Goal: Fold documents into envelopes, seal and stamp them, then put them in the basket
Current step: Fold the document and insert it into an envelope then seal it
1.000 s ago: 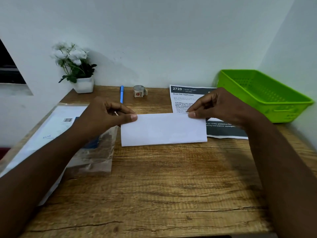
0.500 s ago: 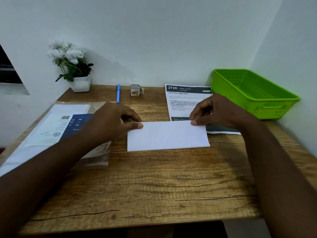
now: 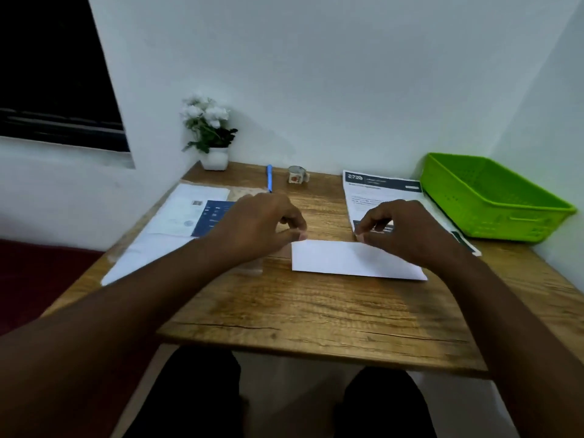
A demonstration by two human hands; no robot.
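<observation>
A wooden desk point(image 3: 316, 314) stood in a corner of plain white walls point(image 3: 316, 74); a dark window point(image 3: 47, 74) was at left.

The folded paper point(image 3: 350, 258) has slid right — view pulled back, lap visible.

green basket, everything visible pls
The green basket is a shallow rectangular tray, plastic by the look, with perforated walls and floor and a slot handle in its near end wall. It sits upright on the far right corner of the wooden desk, near both walls. Nothing shows inside it. Neither hand touches it.
</observation>
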